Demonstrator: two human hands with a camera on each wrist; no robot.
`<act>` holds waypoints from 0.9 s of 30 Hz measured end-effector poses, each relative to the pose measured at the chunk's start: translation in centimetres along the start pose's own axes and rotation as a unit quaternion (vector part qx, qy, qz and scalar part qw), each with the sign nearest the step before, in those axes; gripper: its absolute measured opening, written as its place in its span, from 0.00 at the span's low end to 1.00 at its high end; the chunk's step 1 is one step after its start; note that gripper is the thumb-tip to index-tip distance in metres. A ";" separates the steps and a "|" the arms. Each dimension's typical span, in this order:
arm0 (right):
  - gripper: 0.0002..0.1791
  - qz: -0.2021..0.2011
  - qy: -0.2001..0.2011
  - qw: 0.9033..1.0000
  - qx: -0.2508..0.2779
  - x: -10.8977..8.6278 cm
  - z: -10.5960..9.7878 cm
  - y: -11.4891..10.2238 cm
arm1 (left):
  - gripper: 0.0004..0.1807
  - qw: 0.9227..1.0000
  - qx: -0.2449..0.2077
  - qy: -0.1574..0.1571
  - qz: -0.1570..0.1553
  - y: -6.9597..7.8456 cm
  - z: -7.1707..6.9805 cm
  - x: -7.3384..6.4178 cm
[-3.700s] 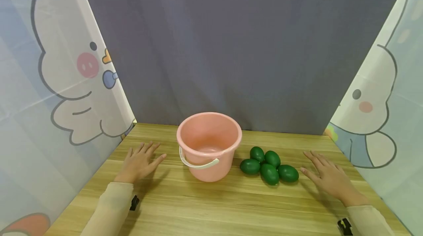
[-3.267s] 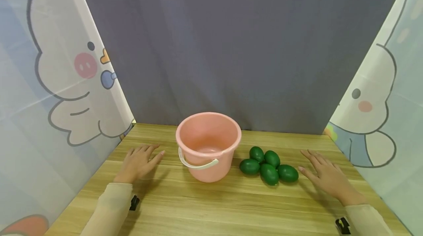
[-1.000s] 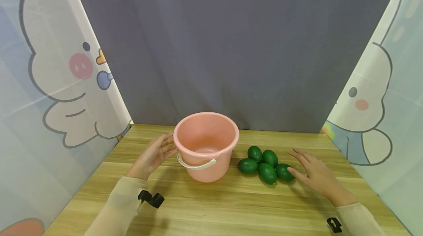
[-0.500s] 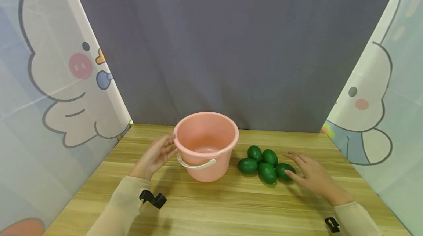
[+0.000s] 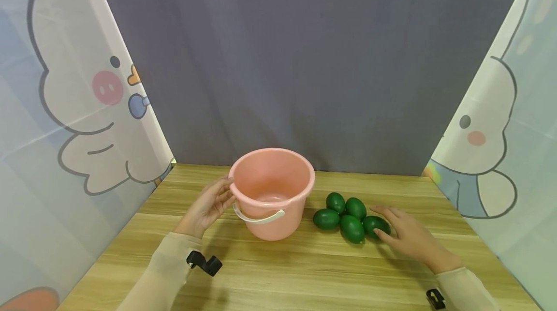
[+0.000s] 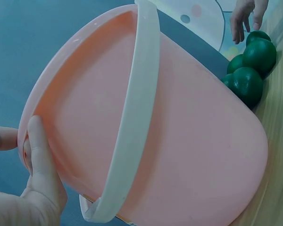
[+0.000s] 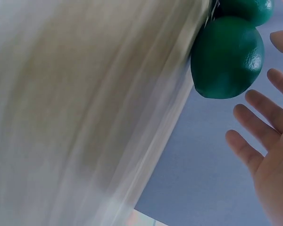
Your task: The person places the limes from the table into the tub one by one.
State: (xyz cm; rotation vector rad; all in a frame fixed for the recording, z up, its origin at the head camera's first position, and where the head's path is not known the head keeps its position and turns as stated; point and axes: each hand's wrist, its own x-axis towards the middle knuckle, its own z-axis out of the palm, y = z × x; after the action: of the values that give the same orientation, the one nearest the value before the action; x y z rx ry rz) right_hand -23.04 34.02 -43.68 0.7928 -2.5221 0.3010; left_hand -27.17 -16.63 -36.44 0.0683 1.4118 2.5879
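Observation:
A pink bucket [image 5: 273,214] with a white handle [image 5: 261,219] hanging at its front stands upright on the table. My left hand [image 5: 211,207] is at its left side; in the left wrist view the thumb [image 6: 40,150] and a finger pinch the rim. To the bucket's right lie several smooth dark green oval fruits [image 5: 352,229], like limes, bunched together. Over the rightmost green fruit [image 5: 376,226] hovers my right hand [image 5: 406,236], fingers spread and holding nothing. In the right wrist view its fingertips are apart from the nearest green fruit [image 7: 228,59].
The wooden table [image 5: 278,277] ends at a dark grey curtain [image 5: 304,69] behind the bucket. Light cloths printed with cartoon animals hang at left [image 5: 74,83] and right [image 5: 491,146]. A black wrist mount is on each sleeve.
My left hand has gone from the table up to the bucket's rim and now pinches it. My right hand has moved left to the rightmost green fruit. Bucket and fruits stay put.

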 end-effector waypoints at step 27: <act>0.40 -0.013 -0.048 0.998 0.030 -0.2 0.9 0.0 | 0.12 1.000 -0.005 -0.004 -0.003 -0.2 0.0 0.1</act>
State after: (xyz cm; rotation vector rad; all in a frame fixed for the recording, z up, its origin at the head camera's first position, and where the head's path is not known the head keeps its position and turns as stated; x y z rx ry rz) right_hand -23.24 33.79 -44.56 0.8809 -2.6009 0.3390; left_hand -27.26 -16.48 -36.64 0.0711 1.3940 2.5863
